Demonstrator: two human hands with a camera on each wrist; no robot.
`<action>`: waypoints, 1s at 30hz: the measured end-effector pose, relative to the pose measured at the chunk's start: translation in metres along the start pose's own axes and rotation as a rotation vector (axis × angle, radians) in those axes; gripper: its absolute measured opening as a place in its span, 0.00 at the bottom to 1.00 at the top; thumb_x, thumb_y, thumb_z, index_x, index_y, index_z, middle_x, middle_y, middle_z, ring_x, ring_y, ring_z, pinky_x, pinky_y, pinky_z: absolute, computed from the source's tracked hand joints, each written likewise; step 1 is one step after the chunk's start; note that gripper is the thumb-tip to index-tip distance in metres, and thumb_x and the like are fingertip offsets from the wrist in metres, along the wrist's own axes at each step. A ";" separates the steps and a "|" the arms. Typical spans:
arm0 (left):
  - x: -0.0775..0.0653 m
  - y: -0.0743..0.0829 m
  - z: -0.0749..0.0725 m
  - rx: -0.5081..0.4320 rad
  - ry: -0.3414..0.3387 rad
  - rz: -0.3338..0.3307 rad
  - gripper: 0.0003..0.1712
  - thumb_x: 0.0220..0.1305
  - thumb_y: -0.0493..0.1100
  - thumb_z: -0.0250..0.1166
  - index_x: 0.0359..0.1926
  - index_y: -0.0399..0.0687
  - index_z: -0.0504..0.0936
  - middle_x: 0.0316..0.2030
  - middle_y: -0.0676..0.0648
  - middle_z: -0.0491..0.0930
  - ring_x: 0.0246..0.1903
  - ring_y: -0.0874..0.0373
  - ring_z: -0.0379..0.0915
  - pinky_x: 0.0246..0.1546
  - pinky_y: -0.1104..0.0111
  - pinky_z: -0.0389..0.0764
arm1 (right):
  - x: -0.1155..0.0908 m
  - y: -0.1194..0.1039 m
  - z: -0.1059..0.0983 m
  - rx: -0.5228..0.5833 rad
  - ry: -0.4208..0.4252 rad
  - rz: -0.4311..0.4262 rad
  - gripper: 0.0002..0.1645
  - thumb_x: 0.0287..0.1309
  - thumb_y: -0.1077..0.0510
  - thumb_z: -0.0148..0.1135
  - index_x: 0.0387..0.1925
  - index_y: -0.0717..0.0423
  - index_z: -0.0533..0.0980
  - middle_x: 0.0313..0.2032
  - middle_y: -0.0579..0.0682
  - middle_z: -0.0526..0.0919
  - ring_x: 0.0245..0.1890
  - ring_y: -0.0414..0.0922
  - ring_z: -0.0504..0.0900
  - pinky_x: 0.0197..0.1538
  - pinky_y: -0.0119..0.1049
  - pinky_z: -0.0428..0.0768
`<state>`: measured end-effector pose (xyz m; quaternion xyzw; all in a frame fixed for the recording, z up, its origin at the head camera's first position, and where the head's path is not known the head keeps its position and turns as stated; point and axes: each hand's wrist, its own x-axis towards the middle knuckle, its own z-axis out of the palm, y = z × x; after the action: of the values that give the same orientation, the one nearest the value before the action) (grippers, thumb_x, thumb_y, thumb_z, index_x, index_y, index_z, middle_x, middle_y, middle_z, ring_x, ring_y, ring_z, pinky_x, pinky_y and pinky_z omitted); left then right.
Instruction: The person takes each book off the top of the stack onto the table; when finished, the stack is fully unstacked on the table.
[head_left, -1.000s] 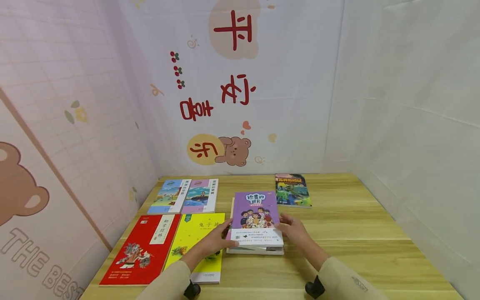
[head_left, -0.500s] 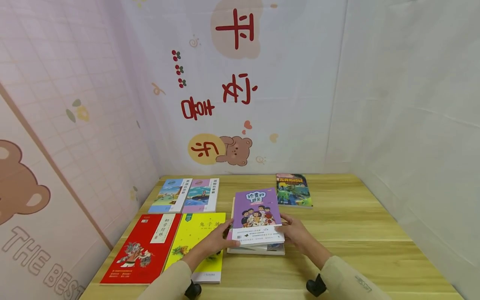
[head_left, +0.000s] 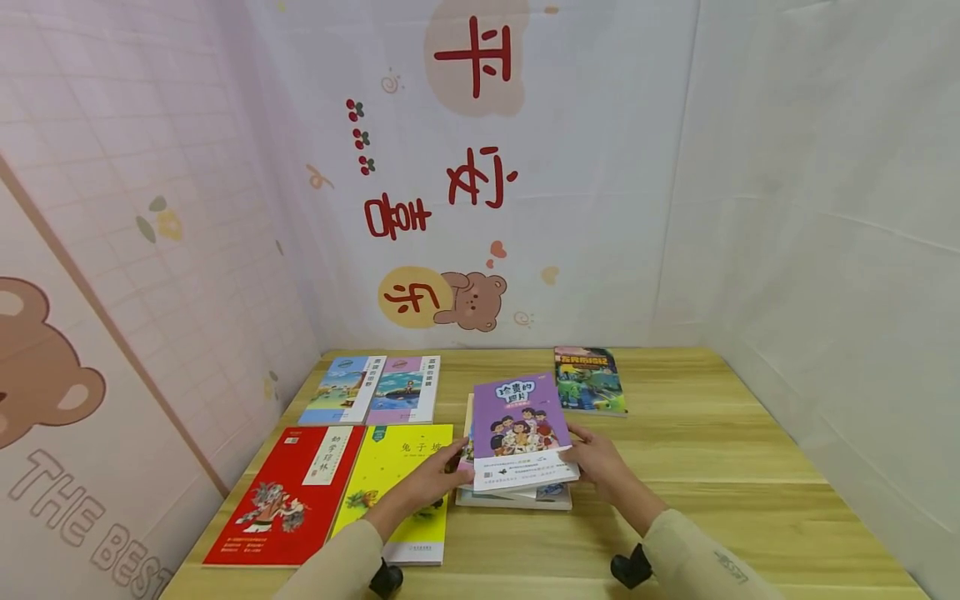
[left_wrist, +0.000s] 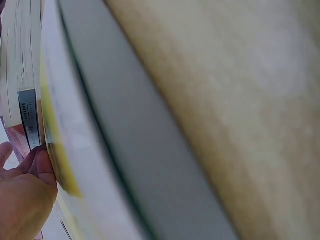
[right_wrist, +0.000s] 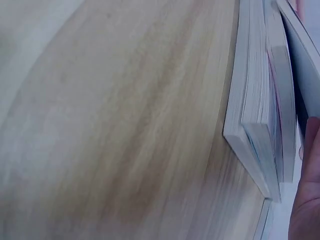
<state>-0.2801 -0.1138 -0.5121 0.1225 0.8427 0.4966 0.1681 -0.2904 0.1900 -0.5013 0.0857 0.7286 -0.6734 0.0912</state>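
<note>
In the head view, a purple book (head_left: 517,417) with a white lower band lies tilted over a stack of books (head_left: 555,497). My right hand (head_left: 603,467) grips its right edge, thumb on the cover. The right wrist view shows a dark gap between this lifted book (right_wrist: 307,75) and the stack (right_wrist: 255,90), with the right hand (right_wrist: 306,185) at its edge. My left hand (head_left: 423,479) rests against the stack's left side, thumb pointing to the purple book's near corner. In the left wrist view, the left hand (left_wrist: 27,200) touches the page edges with its fingertips.
Left of the stack lie a yellow book (head_left: 397,500) and a red book (head_left: 285,492). Behind them are a blue book (head_left: 341,390) and a pink-purple book (head_left: 401,392). A green illustrated book (head_left: 588,381) lies at the back right. White cloth walls border the wooden table (head_left: 720,483).
The purple book has shifted slightly right and its right side has lifted off the stack with my right hand. My left thumb no longer overlaps its near left corner.
</note>
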 end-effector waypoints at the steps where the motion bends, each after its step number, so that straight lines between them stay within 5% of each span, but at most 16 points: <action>1: 0.000 0.000 0.000 0.006 -0.002 0.007 0.42 0.70 0.51 0.63 0.77 0.49 0.55 0.74 0.36 0.56 0.71 0.37 0.53 0.68 0.42 0.57 | 0.000 0.000 -0.002 0.009 -0.004 -0.004 0.40 0.60 0.70 0.59 0.73 0.61 0.59 0.59 0.70 0.75 0.35 0.49 0.85 0.33 0.44 0.84; 9: 0.003 0.000 0.000 0.123 0.048 0.016 0.44 0.65 0.51 0.68 0.76 0.49 0.59 0.70 0.38 0.62 0.67 0.39 0.60 0.66 0.43 0.62 | 0.002 -0.002 -0.009 0.070 -0.047 -0.034 0.41 0.60 0.70 0.59 0.74 0.60 0.59 0.62 0.70 0.72 0.36 0.50 0.85 0.31 0.44 0.83; 14: 0.001 0.000 -0.003 0.243 0.091 -0.001 0.43 0.62 0.55 0.70 0.74 0.53 0.64 0.70 0.39 0.62 0.69 0.37 0.56 0.65 0.38 0.58 | 0.001 -0.006 -0.012 0.092 -0.048 -0.027 0.41 0.62 0.70 0.57 0.75 0.57 0.58 0.64 0.69 0.71 0.38 0.50 0.85 0.34 0.43 0.84; 30: -0.002 -0.004 -0.006 0.230 0.041 -0.024 0.45 0.62 0.61 0.68 0.75 0.59 0.62 0.73 0.38 0.57 0.71 0.33 0.48 0.64 0.33 0.53 | 0.014 -0.014 -0.051 0.085 -0.044 -0.085 0.42 0.66 0.68 0.54 0.77 0.59 0.50 0.67 0.69 0.66 0.35 0.43 0.85 0.34 0.38 0.83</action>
<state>-0.2807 -0.1213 -0.5131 0.1207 0.8988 0.3971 0.1414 -0.3080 0.2402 -0.4870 0.0437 0.7001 -0.7087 0.0748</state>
